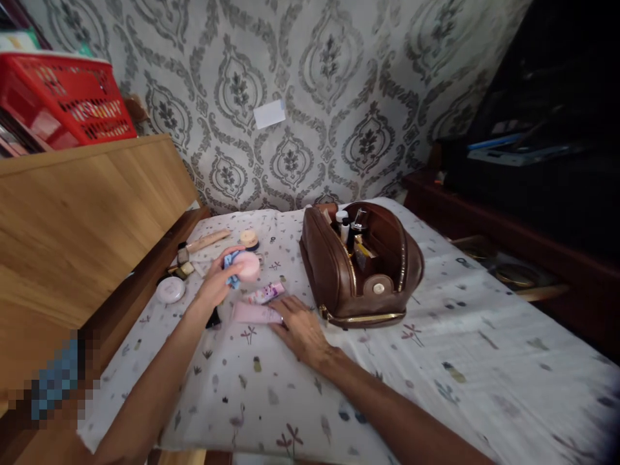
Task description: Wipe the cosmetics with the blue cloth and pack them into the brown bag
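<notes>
My left hand (216,281) is closed round a round pink compact (248,265) with a bit of blue showing under the fingers. My right hand (300,326) lies flat on the patterned cloth (436,361), fingers spread, its fingertips touching a pale pink tube (254,313). A smaller pink printed tube (264,294) lies just beyond it. To the right of both hands stands an unzipped brown leather toiletry bag (361,268), with bottles and small items upright inside.
Near the cloth's left edge lie a white round case (170,289), a tan stick (209,240), a small round jar (248,239) and several small dark items. A wooden headboard (82,219) with a red basket (62,97) on top rises at left. Dark furniture (523,194) stands at right.
</notes>
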Action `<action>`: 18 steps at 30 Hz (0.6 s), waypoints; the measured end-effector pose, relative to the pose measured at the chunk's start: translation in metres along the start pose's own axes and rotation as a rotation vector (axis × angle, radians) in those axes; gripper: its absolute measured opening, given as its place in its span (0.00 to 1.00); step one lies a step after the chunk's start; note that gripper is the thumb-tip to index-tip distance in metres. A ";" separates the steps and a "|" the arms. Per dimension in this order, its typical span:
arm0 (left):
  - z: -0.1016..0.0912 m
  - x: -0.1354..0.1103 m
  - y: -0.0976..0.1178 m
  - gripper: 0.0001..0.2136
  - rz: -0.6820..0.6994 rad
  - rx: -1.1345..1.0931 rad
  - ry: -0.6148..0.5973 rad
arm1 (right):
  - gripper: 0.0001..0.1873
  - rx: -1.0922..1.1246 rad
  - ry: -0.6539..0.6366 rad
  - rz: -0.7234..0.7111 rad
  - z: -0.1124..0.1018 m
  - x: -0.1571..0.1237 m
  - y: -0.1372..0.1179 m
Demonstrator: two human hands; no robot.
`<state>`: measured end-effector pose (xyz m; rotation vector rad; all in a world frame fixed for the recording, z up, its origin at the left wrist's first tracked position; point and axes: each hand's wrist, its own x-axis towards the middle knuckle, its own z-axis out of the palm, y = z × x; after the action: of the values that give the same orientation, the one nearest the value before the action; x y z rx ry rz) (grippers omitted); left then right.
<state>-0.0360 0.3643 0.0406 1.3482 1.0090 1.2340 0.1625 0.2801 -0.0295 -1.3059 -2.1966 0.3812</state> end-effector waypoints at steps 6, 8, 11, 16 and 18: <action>0.031 -0.042 -0.005 0.22 0.028 -0.110 -0.040 | 0.23 0.262 0.257 -0.025 -0.003 0.004 0.008; 0.037 -0.051 -0.011 0.22 0.032 -0.124 -0.054 | 0.31 0.447 0.257 -0.068 -0.005 0.003 0.007; 0.040 -0.062 -0.023 0.22 -0.012 -0.090 -0.112 | 0.34 0.610 0.214 -0.053 -0.006 0.002 0.004; 0.036 -0.071 -0.039 0.21 0.155 0.221 -0.035 | 0.30 0.602 0.244 0.007 0.002 0.003 0.008; 0.034 -0.072 -0.041 0.20 0.222 0.351 0.004 | 0.30 0.588 0.259 0.014 0.005 0.003 0.011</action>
<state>-0.0099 0.2950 -0.0103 1.7690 1.1397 1.2602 0.1667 0.2885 -0.0378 -0.9773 -1.6800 0.7499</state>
